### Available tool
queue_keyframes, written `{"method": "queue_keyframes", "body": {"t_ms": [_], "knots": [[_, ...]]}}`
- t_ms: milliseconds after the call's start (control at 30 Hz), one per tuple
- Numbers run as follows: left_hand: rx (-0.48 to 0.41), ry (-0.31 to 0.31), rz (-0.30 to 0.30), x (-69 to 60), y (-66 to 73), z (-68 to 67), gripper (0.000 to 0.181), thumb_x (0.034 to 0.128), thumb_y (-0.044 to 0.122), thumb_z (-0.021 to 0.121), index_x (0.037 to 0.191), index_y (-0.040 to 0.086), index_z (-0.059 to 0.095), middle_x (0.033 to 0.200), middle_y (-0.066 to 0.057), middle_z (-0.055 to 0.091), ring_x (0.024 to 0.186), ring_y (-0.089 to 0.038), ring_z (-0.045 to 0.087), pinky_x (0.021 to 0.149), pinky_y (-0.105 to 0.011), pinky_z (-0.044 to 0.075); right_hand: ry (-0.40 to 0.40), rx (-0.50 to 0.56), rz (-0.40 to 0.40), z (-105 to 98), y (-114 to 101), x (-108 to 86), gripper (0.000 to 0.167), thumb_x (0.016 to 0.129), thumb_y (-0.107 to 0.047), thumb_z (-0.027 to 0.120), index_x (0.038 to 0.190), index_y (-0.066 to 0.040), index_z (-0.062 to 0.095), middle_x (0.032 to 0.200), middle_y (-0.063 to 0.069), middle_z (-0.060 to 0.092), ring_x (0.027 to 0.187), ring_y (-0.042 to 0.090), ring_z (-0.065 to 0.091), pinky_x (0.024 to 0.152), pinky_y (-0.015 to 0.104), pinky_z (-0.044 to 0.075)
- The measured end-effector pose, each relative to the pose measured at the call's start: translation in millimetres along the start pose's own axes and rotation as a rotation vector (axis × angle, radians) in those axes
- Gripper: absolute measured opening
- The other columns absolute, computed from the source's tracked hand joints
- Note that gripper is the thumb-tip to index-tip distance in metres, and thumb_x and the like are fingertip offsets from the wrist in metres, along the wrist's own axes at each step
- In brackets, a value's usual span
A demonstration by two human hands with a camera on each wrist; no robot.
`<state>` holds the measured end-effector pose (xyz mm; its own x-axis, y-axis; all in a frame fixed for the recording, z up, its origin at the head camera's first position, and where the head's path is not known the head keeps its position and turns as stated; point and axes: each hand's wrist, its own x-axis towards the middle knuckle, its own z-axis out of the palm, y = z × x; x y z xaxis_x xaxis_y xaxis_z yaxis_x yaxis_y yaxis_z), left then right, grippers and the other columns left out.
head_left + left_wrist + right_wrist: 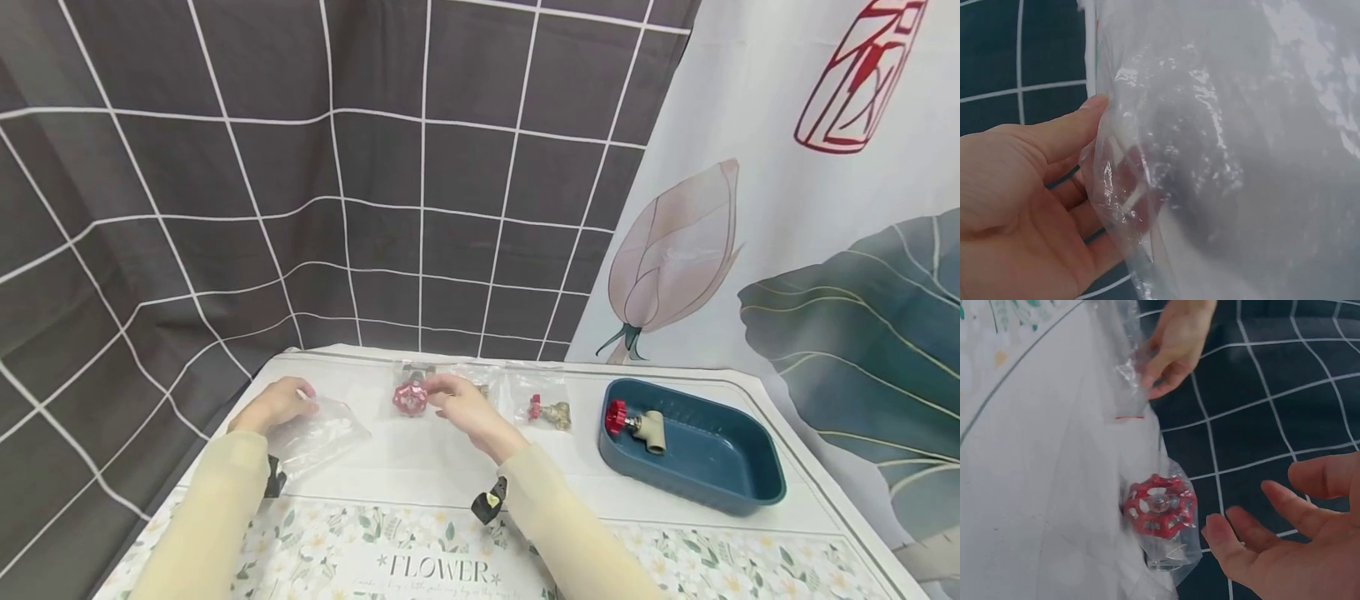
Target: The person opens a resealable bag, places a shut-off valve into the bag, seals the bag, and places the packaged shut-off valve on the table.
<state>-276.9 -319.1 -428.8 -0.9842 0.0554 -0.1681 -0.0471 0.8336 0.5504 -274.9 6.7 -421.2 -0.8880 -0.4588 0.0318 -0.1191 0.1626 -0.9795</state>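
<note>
My left hand (pixel 279 406) pinches the edge of a clear plastic bag (pixel 324 435) over the left of the table; in the left wrist view no part is seen inside this bag (pixel 1229 150). My right hand (pixel 471 414) is beside a bagged valve with a red handwheel (pixel 410 399), fingers spread and loosely bent. The right wrist view has this handwheel (pixel 1160 506) under clear plastic, a little apart from my fingertips (pixel 1217 530). Partly hidden behind the right hand is another clear bag (pixel 486 375); its contents are hard to make out.
To the right lies a bagged brass valve with a red handle (pixel 555 413). Farther right, a dark blue tray (pixel 705 493) holds a beige tee-shaped valve with a red handwheel (pixel 651 430). A dark gridded curtain (pixel 375 167) hangs behind the white table (pixel 360 475).
</note>
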Motion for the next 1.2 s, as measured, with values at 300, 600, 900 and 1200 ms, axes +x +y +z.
{"method": "queue_keyframes", "body": {"t_ms": [300, 600, 900, 1200], "knots": [[-0.181, 0.066, 0.154, -10.7, 18.3, 8.1, 0.034, 0.0940, 0.010, 0.063, 0.118, -0.013, 0.055, 0.082, -0.009, 0.063, 0.068, -0.019, 0.062, 0.063, -0.034, 0.055, -0.040, 0.124, 0.023, -10, 9, -17.9, 0.033, 0.094, -0.001, 0.049, 0.124, 0.011, 0.053, 0.123, 0.023, 0.056, 0.107, 0.034, 0.059, 0.094, 0.042, 0.051], [-0.338, 0.131, 0.299, -17.6, 54.7, 21.2, 0.037, 0.0956, 0.012, 0.064, 0.125, -0.009, 0.055, 0.090, -0.013, 0.067, 0.080, -0.024, 0.068, 0.073, -0.033, 0.058, -0.026, 0.157, 0.023, -23, 17, -26.5, 0.030, 0.100, -0.007, 0.045, 0.123, 0.010, 0.054, 0.118, 0.025, 0.060, 0.096, 0.029, 0.066, 0.088, 0.040, 0.055], [-0.511, 0.111, 0.383, -25.4, 101.4, 48.5, 0.040, 0.0946, 0.013, 0.065, 0.129, -0.005, 0.055, 0.098, -0.021, 0.064, 0.086, -0.029, 0.068, 0.077, -0.033, 0.058, 0.028, 0.145, 0.006, -40, 11, -36.9, 0.031, 0.098, -0.009, 0.050, 0.123, 0.009, 0.054, 0.109, 0.019, 0.065, 0.093, 0.028, 0.067, 0.082, 0.038, 0.056], [-0.621, 0.116, 0.453, -25.9, 144.7, 70.9, 0.039, 0.0936, 0.008, 0.065, 0.129, -0.006, 0.055, 0.097, -0.015, 0.065, 0.090, -0.030, 0.068, 0.083, -0.029, 0.056, 0.063, 0.044, 0.000, -60, 0, -53.2, 0.030, 0.097, -0.014, 0.054, 0.121, 0.004, 0.060, 0.108, 0.014, 0.066, 0.088, 0.025, 0.066, 0.073, 0.034, 0.056]]}}
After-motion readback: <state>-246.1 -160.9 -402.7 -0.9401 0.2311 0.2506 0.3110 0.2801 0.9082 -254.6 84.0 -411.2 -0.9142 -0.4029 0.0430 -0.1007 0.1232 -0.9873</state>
